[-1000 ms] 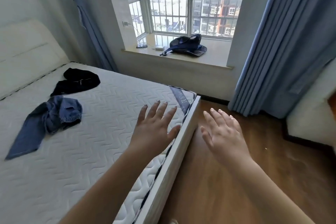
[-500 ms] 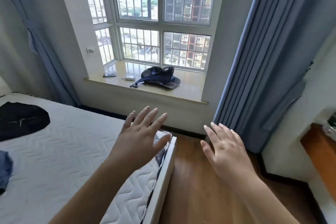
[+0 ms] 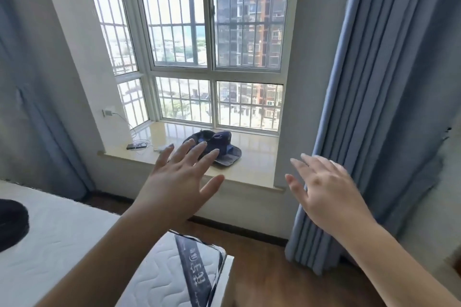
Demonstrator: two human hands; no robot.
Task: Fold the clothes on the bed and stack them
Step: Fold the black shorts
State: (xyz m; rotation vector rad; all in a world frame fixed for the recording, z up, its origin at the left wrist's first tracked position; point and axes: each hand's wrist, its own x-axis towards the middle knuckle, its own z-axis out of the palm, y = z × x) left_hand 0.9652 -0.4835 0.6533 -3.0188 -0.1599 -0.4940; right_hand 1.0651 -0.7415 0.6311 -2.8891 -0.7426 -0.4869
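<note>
Oddly, the only garment on the bed (image 3: 62, 244) that shows is a black garment (image 3: 11, 224), cut off by the left edge of the view and lying flat on the white quilted mattress, well apart from both hands. It lies to the left and below the left hand (image 3: 174, 182), and much farther from the right hand (image 3: 324, 194), which hangs over the wooden floor beside the blue curtain (image 3: 386, 107). So the left hand is clearly the nearer one. Both hands are spread, fingers straight and apart, palms down, holding nothing. They point toward the window sill (image 3: 254, 157), where a dark blue bundle (image 3: 219, 147), perhaps a bag or cap, rests just beyond the left fingertips in the picture. Its long axis runs roughly along the sill. The garment's own long axis cannot be told. Nothing is folded or stacked yet, I judge; reaching the clothes calls for a turn back to the left.
</note>
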